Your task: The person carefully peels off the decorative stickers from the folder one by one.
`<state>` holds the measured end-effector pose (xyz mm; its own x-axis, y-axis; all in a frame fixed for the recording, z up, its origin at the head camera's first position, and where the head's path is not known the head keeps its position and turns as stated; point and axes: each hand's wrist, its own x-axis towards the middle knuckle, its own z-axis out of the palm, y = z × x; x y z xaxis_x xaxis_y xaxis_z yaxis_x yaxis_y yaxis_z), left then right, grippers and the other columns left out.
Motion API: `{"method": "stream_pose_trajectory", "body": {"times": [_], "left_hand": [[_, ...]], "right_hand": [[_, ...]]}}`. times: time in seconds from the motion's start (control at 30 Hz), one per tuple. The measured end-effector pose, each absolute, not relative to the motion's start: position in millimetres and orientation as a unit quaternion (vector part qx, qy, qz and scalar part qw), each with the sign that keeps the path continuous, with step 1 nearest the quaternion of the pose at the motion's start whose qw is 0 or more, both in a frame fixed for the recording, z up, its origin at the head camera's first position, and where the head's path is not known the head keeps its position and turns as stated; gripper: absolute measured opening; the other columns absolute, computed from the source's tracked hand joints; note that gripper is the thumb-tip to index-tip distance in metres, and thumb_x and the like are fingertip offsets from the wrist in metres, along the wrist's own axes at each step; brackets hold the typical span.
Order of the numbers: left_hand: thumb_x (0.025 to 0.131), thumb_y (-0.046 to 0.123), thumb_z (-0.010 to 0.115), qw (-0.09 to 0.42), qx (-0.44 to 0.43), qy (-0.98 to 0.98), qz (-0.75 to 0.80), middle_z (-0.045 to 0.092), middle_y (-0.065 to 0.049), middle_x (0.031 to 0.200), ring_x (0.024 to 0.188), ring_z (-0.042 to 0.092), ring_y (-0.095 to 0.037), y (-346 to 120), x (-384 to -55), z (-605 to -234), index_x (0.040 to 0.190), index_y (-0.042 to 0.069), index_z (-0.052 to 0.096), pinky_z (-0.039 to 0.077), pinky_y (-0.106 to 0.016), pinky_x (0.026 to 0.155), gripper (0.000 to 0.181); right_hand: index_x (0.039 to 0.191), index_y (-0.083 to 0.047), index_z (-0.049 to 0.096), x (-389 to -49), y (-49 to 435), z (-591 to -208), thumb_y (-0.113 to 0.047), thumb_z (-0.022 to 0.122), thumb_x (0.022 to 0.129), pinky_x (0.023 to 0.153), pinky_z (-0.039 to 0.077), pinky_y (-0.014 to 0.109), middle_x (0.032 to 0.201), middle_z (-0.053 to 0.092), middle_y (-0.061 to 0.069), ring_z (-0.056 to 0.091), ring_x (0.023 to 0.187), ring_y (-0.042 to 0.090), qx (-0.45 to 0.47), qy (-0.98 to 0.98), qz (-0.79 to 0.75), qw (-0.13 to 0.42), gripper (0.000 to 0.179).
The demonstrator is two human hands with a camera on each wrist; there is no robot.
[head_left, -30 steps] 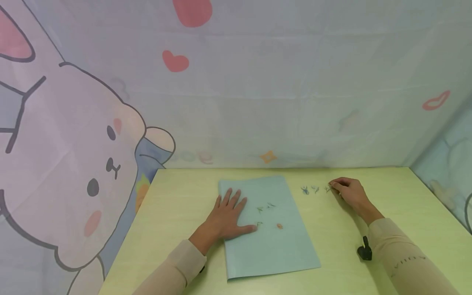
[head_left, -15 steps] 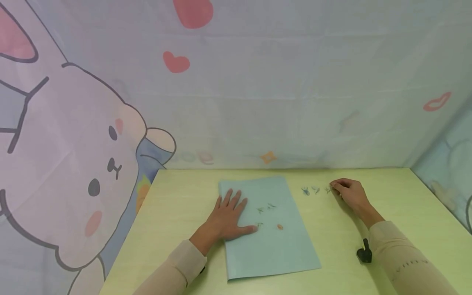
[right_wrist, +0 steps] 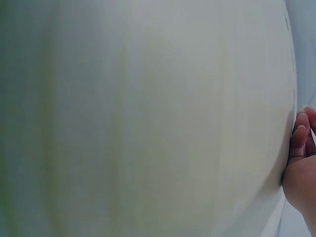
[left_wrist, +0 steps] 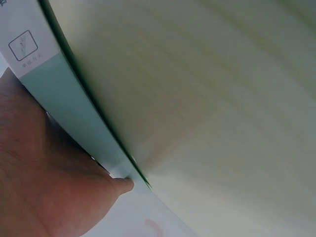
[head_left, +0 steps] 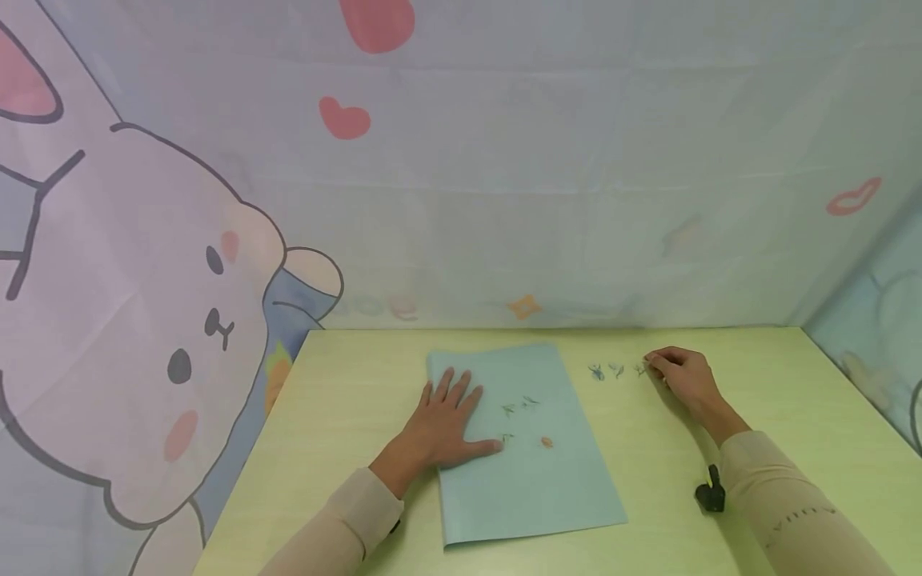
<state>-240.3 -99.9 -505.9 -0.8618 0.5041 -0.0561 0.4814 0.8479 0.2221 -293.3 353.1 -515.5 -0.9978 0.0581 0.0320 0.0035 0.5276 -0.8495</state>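
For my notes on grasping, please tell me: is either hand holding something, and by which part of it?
The left hand lies spread on the blue sheet, gripping nothing. Whether the right hand pinches the small piece beside it cannot be told.

We count one left hand (head_left: 441,428), one right hand (head_left: 687,378) and one table (head_left: 346,400); one folder (head_left: 526,496) under the left fingers (head_left: 455,390); right of these, on it, three greenish bits (head_left: 508,410) and one orange bit (head_left: 547,442); three pale bits (head_left: 597,373) left of the right fingers (head_left: 664,352); one black gadget (head_left: 711,499) well behind them.
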Motion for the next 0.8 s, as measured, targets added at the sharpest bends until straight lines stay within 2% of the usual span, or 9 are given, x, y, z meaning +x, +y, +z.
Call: {"method": "stream_pose_trajectory", "body": {"times": [0.4,0.63,0.8], "left_hand": [[0.095,0.080,0.053,0.055,0.255,0.960,0.097,0.016,-0.013,0.177,0.163,0.004,-0.038,-101,-241,-505,0.169,0.015,0.031,0.011,-0.063,0.127,0.101],[0.095,0.080,0.053,0.057,0.252,0.961,0.096,0.015,-0.013,0.177,0.163,0.003,-0.038,-103,-240,-505,0.169,0.015,0.031,0.010,-0.063,0.127,0.101],[0.095,0.080,0.053,0.057,0.254,0.961,0.095,0.016,-0.014,0.177,0.163,0.004,-0.038,-102,-241,-507,0.169,0.014,0.031,0.011,-0.063,0.127,0.102]], "right_hand": [[0.135,0.005,0.066,-294,352,-513,-0.037,0.052,0.113,0.074,0.056,0.025,0.119,0.069,0.019,0.063,0.093,0.013,-0.021,-0.872,0.488,0.024,0.049],[0.134,0.004,0.066,-294,346,-510,-0.054,0.053,0.109,0.079,0.055,0.028,0.126,0.066,0.023,0.063,0.104,0.025,-0.006,-0.884,0.467,0.006,0.065],[0.132,0.004,0.066,-296,340,-502,-0.050,0.054,0.110,0.078,0.054,0.035,0.119,0.067,0.022,0.065,0.103,0.033,0.020,-0.905,0.424,0.006,0.060]]}}
